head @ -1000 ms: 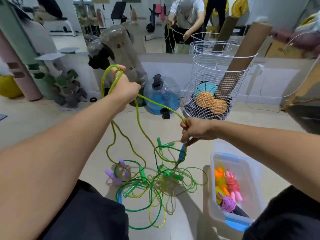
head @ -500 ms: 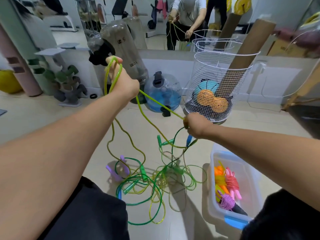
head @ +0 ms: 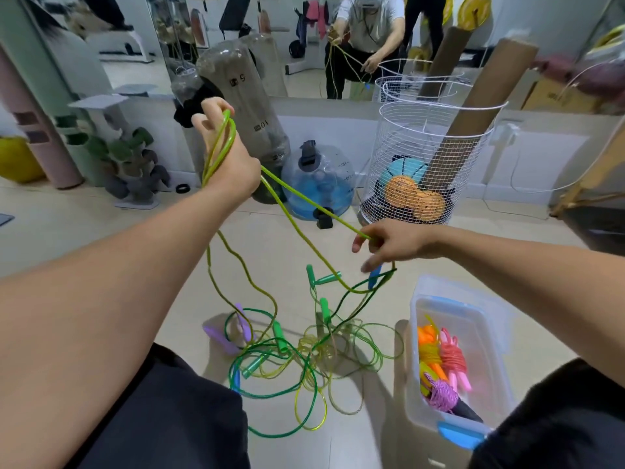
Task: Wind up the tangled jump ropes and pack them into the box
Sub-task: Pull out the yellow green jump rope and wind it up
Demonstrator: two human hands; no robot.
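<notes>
Two hands [head: 226, 160], yellow-green rope [head: 304, 201] between.

Floor [head: 101, 238]: pale tile.
Wire basket [head: 399, 154]: white mesh, upright by the wall; holds an orange ball [head: 414, 198], a blue ball [head: 404, 169] behind it, and a leaning cardboard tube [head: 480, 110].
Water jug [head: 318, 184]: clear, blue-tinted, on the floor left of the wire basket.
Punching bag [head: 243, 106]: translucent grey, marked with numbers, upright just left of the water jug.
Dumbbell rack [head: 135, 167]: green and grey weights, far left by the wall.
Mirror [head: 287, 45]: on the back wall; reflects a seated person.
</notes>
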